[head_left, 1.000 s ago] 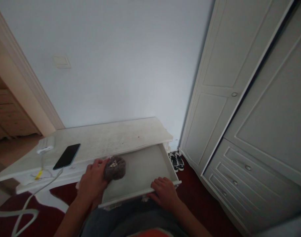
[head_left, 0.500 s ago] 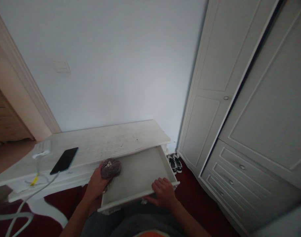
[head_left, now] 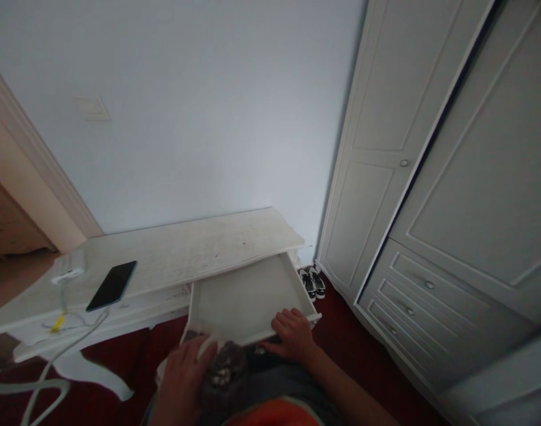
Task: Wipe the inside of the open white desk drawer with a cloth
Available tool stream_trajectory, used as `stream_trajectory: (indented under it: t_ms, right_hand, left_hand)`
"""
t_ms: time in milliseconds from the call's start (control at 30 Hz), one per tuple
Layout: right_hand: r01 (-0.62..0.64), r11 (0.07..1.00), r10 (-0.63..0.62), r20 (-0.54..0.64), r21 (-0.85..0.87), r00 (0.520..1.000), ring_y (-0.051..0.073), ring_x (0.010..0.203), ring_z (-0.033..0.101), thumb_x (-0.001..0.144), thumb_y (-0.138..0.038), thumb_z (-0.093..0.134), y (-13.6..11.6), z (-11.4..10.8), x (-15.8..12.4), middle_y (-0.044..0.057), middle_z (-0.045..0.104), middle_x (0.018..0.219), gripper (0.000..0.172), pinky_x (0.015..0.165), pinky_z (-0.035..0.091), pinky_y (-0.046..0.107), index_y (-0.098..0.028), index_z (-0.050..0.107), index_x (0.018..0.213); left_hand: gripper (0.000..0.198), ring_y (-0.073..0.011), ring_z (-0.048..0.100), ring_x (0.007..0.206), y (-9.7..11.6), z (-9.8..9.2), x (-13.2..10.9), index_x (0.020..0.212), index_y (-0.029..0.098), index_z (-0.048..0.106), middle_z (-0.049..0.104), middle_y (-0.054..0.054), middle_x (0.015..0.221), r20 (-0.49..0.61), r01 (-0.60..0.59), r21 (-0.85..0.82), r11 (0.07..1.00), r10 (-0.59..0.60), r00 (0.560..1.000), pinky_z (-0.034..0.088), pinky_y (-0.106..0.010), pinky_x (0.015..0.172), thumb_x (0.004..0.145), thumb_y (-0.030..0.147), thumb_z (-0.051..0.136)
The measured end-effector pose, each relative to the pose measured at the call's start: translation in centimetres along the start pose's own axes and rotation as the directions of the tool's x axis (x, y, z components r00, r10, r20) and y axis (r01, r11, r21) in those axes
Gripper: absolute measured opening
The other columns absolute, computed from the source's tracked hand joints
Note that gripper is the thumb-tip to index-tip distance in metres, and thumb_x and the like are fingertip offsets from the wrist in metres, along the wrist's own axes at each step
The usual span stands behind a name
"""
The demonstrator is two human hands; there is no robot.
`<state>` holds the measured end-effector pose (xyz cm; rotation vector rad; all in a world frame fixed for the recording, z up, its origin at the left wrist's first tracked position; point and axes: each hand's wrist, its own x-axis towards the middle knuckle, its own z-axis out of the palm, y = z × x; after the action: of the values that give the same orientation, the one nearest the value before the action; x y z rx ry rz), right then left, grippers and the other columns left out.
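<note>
A white drawer [head_left: 241, 296] stands pulled out from the white console table [head_left: 199, 248], its pale bottom showing. My right hand [head_left: 293, 334] is closed over the right part of its front panel, fingers on the inside and thumb at the outer face near the knob. At the drawer's near left corner, my left hand [head_left: 181, 373] is wrapped round a bunched grey-brown fuzzy cloth [head_left: 226, 374] with pale specks on it. The cloth is partly blurred and lies in front of the drawer, close to my body.
A dark phone [head_left: 113, 285] with a white cable [head_left: 70, 349] lies on the tabletop, beside a white power strip [head_left: 69, 266]. Black-and-white shoes [head_left: 312, 283] stand on the red floor to the right. A grey wardrobe [head_left: 368, 225] borders the right side.
My left hand has brought the cloth from the drawer's left side toward me, past its front edge. My right hand keeps its grip on the drawer front. The view has shifted slightly.
</note>
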<state>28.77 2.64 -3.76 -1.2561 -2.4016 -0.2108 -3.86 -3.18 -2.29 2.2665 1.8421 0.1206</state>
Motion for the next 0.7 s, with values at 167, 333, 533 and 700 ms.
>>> stream_trajectory:
  t_ms: [167, 333, 533, 700]
  right_hand:
    - [0.047, 0.996, -0.062, 0.196, 0.081, 0.979, 0.028, 0.112, 0.059, 0.091, -0.045, 0.068, 2.5, -2.9, -0.7, 0.011, 0.071, 0.119, 0.034, 0.1, 0.038, 0.041, -0.021, 0.067, 0.115]
    - [-0.133, 0.991, 0.128, 0.16, 0.023, 0.979, 0.035, 0.146, 0.038, 0.089, -0.049, 0.072, 6.9, -4.9, -2.8, 0.014, 0.051, 0.158, 0.057, 0.12, 0.021, 0.054, -0.023, 0.061, 0.138]
    - [-0.21, 0.976, 0.2, 0.15, 0.054, 0.968, 0.036, 0.137, 0.047, 0.085, -0.062, 0.076, 7.7, -3.8, -3.6, 0.014, 0.065, 0.143, 0.051, 0.114, 0.031, 0.053, -0.023, 0.07, 0.119]
    - [-0.24, 0.963, 0.228, 0.109, 0.118, 0.967, 0.037, 0.132, 0.05, 0.078, -0.066, 0.081, 7.5, -3.0, -3.3, 0.014, 0.066, 0.138, 0.058, 0.113, 0.034, 0.053, -0.023, 0.072, 0.115]
  left_hand:
    - [0.071, -0.038, 0.048, 0.138, 11.3, 0.2, 3.3, 0.151, 0.037, 0.05, 0.056, -0.011, 0.15, -0.014, -0.155, 0.044, 0.987, 0.156, 0.988, 0.033, -0.056, 0.118, 0.083, 0.022, 0.062]
    - [0.064, -0.0358, 0.053, 0.129, 15.5, -0.5, 5.3, 0.153, 0.035, 0.047, 0.057, -0.013, 0.147, -0.033, -0.315, 0.029, 0.949, 0.316, 0.948, 0.038, -0.055, 0.111, 0.091, 0.017, 0.051]
    - [0.074, -0.0295, 0.06, 0.126, 9.7, -0.4, 3.3, 0.152, 0.038, 0.048, 0.046, -0.008, 0.161, -0.071, -0.112, 0.019, 0.994, 0.113, 0.991, 0.047, -0.042, 0.107, 0.084, 0.012, 0.056]
    - [0.069, -0.0283, 0.065, 0.125, 3.4, 0.7, 0.7, 0.146, 0.034, 0.055, 0.061, -0.007, 0.15, -0.238, -0.085, 0.127, 0.988, 0.113, 0.965, 0.05, -0.041, 0.105, 0.082, 0.009, 0.055]
